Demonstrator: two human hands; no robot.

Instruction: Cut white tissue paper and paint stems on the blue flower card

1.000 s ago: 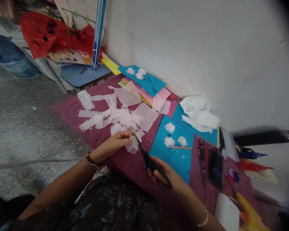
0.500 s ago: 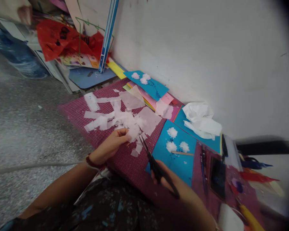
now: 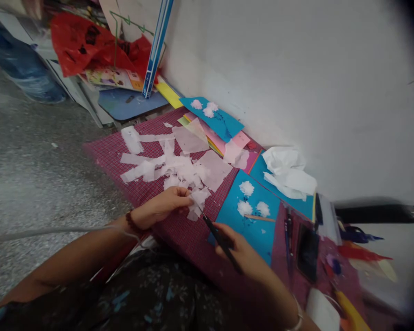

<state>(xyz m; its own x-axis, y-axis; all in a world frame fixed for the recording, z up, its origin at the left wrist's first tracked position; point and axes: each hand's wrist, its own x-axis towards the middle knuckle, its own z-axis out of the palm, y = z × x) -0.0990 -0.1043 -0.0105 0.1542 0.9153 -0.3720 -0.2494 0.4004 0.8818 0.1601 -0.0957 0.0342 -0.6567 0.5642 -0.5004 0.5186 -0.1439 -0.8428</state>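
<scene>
Left hand (image 3: 168, 205) pinching thin white paper (image 3: 200, 196), right hand (image 3: 244, 253) gripping black scissors (image 3: 224, 240), blades right at it. Loads more scraps (image 3: 183, 168) on checked worktop (image 3: 106, 151).

Black-handled scissors (image 3: 214, 230) are slanting from near right to far left, their slim blades overlapping, in view, a white paper piece (image 3: 200, 196); this thin, uneven-edged piece is being pinched at its left side.

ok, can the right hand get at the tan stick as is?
Probably not: the tan stick lies uncovered nearby, but the right hand has its grip on black scissors.
</scene>
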